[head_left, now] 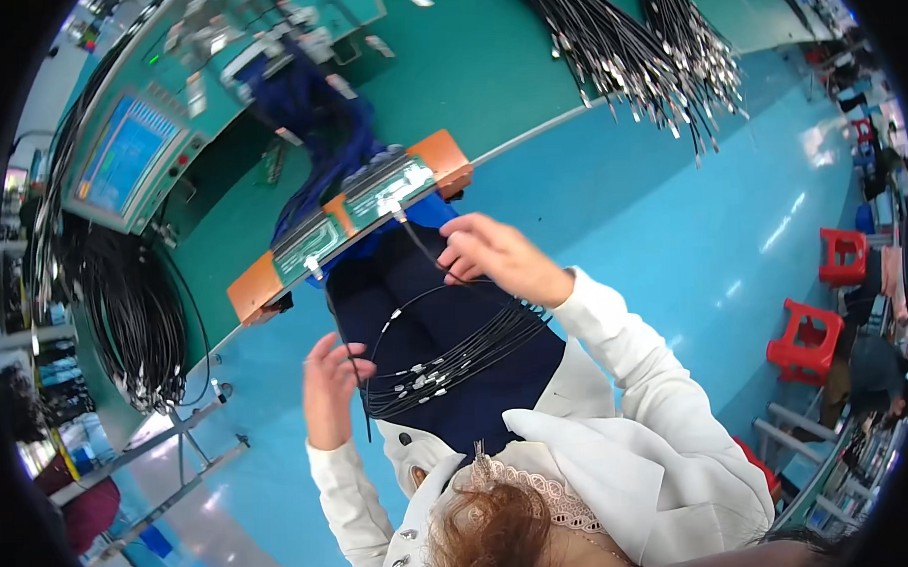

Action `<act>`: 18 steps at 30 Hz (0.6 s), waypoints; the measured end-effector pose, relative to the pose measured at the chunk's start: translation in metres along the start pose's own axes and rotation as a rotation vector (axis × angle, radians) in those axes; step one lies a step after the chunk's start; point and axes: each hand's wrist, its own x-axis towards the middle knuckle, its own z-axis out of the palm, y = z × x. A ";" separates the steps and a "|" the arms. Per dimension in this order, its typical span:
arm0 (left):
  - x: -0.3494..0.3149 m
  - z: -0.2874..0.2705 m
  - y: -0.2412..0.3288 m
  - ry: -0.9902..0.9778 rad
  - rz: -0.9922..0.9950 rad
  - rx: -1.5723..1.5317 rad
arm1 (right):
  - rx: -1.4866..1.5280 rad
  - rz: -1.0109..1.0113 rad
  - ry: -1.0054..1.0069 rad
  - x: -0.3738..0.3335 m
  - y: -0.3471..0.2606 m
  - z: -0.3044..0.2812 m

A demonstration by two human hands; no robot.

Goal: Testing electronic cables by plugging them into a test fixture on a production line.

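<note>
Two green circuit boards [313,244] with orange-brown end blocks [251,288] form a fixture at the bench's front edge. Two white-silver plugs sit at its front, each with a black cable [414,241] trailing from it. My right hand [498,257] has its fingers curled at the right cable, just below its plug. Beside the left cable, my left hand [332,378] has its fingers apart, the cable crossing by the fingertips. Across my dark-clothed lap lies a looped bundle of black cables [466,353] with pale connectors.
On the green bench [497,92], cable bundles [626,48] with metal ends hang over the far-right edge. A screen unit [128,160] stands at left above another hanging cable bundle [135,325]. Blue wires [318,108] run behind the fixture. Red stools [806,339] and people are farther right.
</note>
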 end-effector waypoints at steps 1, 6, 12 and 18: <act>-0.001 0.007 -0.001 -0.041 0.038 0.079 | -0.007 0.043 -0.045 0.007 -0.003 0.021; 0.001 0.031 -0.045 -0.057 0.784 0.680 | -0.165 0.024 0.125 -0.006 0.017 0.056; -0.078 -0.046 -0.020 0.510 0.398 -0.096 | -0.341 -0.242 0.678 -0.095 0.000 -0.051; -0.079 -0.242 -0.057 1.115 0.478 1.291 | -2.104 0.231 0.842 -0.127 0.069 -0.272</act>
